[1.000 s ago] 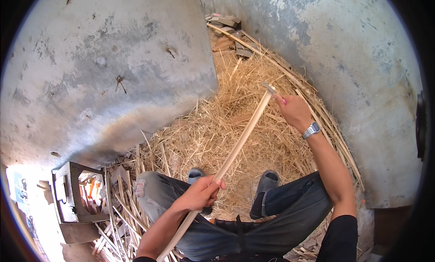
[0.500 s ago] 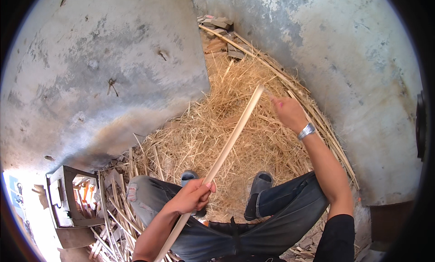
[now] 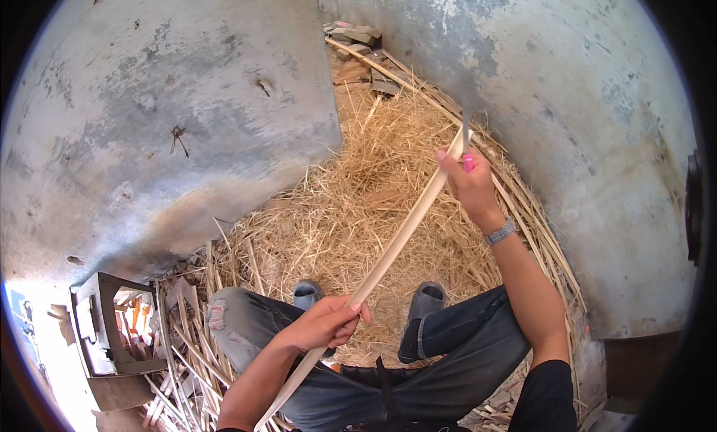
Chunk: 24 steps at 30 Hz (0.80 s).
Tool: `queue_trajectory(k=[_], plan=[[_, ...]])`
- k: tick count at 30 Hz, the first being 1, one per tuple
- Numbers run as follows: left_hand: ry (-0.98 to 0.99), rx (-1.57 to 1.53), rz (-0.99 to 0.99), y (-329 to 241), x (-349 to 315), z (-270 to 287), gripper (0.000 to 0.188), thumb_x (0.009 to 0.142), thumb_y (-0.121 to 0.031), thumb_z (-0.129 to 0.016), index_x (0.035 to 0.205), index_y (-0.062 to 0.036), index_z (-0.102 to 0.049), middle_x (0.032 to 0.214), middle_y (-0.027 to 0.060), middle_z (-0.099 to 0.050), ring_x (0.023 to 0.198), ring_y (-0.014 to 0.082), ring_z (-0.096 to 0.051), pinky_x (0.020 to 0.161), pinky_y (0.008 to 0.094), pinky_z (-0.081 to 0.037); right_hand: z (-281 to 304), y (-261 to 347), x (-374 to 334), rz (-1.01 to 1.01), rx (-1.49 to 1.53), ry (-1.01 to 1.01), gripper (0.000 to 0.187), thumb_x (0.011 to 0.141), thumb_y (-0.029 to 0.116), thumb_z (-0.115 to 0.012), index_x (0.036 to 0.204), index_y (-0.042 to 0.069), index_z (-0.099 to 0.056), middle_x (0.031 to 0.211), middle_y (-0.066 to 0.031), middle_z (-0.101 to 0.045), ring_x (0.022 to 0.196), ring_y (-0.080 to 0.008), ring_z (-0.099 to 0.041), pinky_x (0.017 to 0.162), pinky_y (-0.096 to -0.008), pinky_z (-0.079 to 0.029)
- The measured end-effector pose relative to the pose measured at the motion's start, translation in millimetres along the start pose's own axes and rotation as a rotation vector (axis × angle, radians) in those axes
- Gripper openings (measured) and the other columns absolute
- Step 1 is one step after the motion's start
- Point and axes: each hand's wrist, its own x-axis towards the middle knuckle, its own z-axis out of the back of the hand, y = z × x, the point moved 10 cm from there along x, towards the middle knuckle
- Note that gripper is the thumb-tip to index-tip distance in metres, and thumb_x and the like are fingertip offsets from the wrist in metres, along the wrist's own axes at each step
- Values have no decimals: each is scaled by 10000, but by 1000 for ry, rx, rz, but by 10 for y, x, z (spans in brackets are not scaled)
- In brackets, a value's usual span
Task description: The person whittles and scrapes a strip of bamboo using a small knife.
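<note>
A long, pale bamboo strip (image 3: 399,238) slants from my lap up to the far right. My left hand (image 3: 328,324) is closed around its lower part, between my knees. Near its far end, my right hand (image 3: 469,179) holds a knife (image 3: 468,162) with a pink handle and a thin grey blade pointing away from me. The thumb and fingers of that hand also touch the strip's end beside the blade. A metal watch (image 3: 500,232) circles my right wrist.
Shavings (image 3: 366,185) cover the floor around my slippered feet. Long strips (image 3: 549,245) lie along the right wall, more strips (image 3: 198,350) at lower left beside a dark frame (image 3: 104,324). Bricks (image 3: 358,36) sit in the far corner between two grey walls.
My right hand has turned and come against the strip's far end, the knife now showing upright. The strip's far end has swung right. My left hand keeps its grip.
</note>
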Motion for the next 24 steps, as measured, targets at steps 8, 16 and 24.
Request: queue_trajectory(k=[8, 16, 24], plan=[[-204, 289, -321, -361, 96, -132, 409, 1115, -265, -434, 1435, -11, -456, 870, 62, -668, 584, 73, -566, 562, 219, -466, -849, 51, -658, 38, -173, 318, 313, 955, 319, -734, 928, 17, -657, 661, -9, -608, 558, -83, -510, 510, -277, -402], [-313, 246, -313, -314, 93, 167, 327, 1111, -229, -446, 1372, -47, -518, 779, 4, -582, 543, 29, -439, 486, 185, -344, -1270, 158, -1224, 308, -829, 529, 537, 1022, 522, -503, 901, 27, -670, 550, -162, -597, 512, -376, -628, 485, -476, -480], [-174, -53, -141, -9, 131, 316, 127, 1073, -209, -471, 1034, -99, -520, 681, -49, -382, 492, 53, -321, 444, 227, -250, -1579, 38, -1591, 380, -910, 697, 477, 1004, 506, -543, 864, 67, -665, 533, -156, -598, 495, -365, -633, 470, -483, -491]])
